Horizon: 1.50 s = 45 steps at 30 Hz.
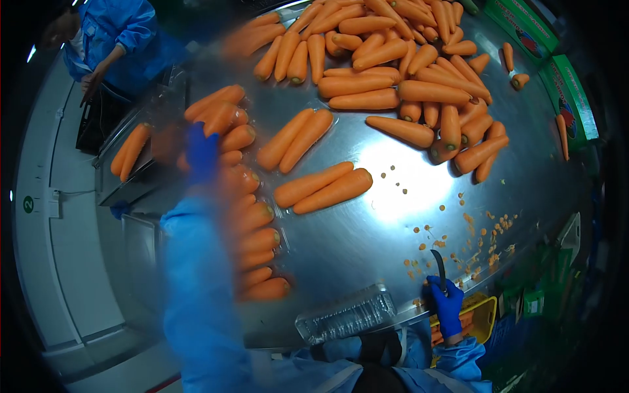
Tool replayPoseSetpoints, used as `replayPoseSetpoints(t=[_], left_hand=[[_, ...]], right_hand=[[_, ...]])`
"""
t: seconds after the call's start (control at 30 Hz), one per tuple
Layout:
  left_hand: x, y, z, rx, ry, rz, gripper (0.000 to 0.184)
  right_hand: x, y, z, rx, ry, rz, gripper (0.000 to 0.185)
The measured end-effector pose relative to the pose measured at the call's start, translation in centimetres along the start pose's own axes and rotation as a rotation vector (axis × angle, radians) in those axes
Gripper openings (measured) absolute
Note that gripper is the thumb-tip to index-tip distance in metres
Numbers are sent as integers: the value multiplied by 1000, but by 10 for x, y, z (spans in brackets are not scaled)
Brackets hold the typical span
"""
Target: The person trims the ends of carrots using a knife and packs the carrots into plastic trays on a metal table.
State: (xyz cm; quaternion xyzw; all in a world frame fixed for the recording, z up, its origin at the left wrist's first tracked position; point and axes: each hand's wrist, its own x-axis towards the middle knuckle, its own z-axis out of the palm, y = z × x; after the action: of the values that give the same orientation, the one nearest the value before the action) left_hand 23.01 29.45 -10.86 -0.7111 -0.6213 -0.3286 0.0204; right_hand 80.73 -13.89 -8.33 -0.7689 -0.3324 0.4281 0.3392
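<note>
My left hand (202, 154), in a blue glove and smeared by motion, is over the row of carrots (259, 240) along the table's left side. Its fingers do not show clearly, so I cannot tell whether it grips one. In my blue-gloved right hand (447, 306), near the table's front edge, is a small knife (439, 265) with a dark curved blade, its tip pointing away from me. Two carrot pairs, a rear one (295, 141) and a front one (323, 187), lie to the right of the row. Clear plastic edges show around the rear pair.
A large carrot pile (406, 72) covers the far side of the metal table (327, 252). Carrot trimmings (481, 242) lie at right. A clear plastic tray (345, 314) sits at the front edge beside a yellow crate (485, 318). Green boxes (569, 98) stand at right; a co-worker (124, 39) is at far left.
</note>
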Motion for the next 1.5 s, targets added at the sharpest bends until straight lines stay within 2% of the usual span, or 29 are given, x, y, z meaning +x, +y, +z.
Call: replayPoseSetpoints(t=[0.07, 0.13, 0.17, 0.23, 0.3, 0.33, 0.4, 0.43, 0.53, 0.6, 0.7, 0.8, 0.97, 1.17, 1.27, 1.37, 1.4, 1.43, 1.47, 1.5], left_hand=[[-10, 20, -16, -360, -49, -201, 35], [-11, 91, -62, -846, -199, -576, 39], [-22, 102, -75, -1056, -219, -615, 38], [-44, 191, -119, -1445, -263, -832, 42], [-64, 215, -129, -1541, -274, -911, 46], [-78, 205, -120, -1441, -268, -879, 48], [-96, 187, -107, -1466, -299, -814, 51], [-99, 184, -105, -1588, -338, -784, 52], [-108, 198, -110, -1654, -314, -818, 55], [-114, 216, -113, -1765, -165, -947, 55], [-123, 211, -113, -1748, -152, -944, 57], [-128, 222, -125, -1648, -212, -916, 56], [-133, 245, -144, -1450, -265, -749, 51], [-141, 281, -168, -1426, -213, -813, 47], [-143, 311, -185, -1323, -191, -886, 45], [-165, 310, -174, -1273, -181, -915, 44], [-174, 314, -164, -1379, -226, -919, 43], [-183, 318, -153, -1481, -273, -927, 42], [-190, 326, -142, -1670, -355, -948, 41], [-206, 328, -122, -1608, -420, -883, 42]], right_hand=[[-1, 1, 0, -39, -5, 4, 23], [0, 5, -1, 3, -10, 9, 23], [0, 6, 0, 26, -14, 9, 23], [0, 6, 1, 40, -17, 16, 23], [-1, 4, -1, 38, -23, 6, 23], [-2, 4, -1, 35, -26, -4, 23], [-1, 9, -2, 47, -30, -17, 23], [0, 14, -1, 60, -32, -14, 24], [0, 15, -1, 86, -15, -23, 23], [-2, 12, 0, 93, -4, -19, 23], [-3, 9, 0, 111, 1, -11, 24], [-1, 19, 0, 135, 1, -21, 24], [-1, 19, 1, 212, 1, -35, 24], [-4, 9, 0, 172, -7, -22, 23], [-1, 16, 1, 264, -19, 44, 24], [-1, 17, 3, 266, -14, -17, 23], [0, 23, 6, 428, -42, 27, 24], [-7, 10, 10, 604, -114, 199, 26], [-9, 8, 15, 478, -200, 64, 31], [-31, -26, 17, 588, -315, 5, 34]])
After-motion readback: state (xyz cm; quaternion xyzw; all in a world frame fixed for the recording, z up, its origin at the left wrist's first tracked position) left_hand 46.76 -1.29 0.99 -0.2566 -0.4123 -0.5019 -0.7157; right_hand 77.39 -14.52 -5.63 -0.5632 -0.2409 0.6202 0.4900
